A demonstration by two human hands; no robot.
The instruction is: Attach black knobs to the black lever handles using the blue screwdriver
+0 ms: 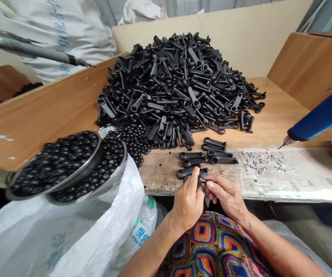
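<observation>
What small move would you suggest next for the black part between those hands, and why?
Probably lay the black part beside the similar parts on the board, since the left hand and right hand hold it just above them.

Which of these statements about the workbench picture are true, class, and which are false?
The left hand and right hand both grip one black part. True.
A large pile of black parts lies on the wooden bench. True.
The steel bowls hold silver pins. False: they hold black balls; the pins lie on the bench.
The right hand holds a blue-handled tool. False: the tool is apart from both hands.
</observation>
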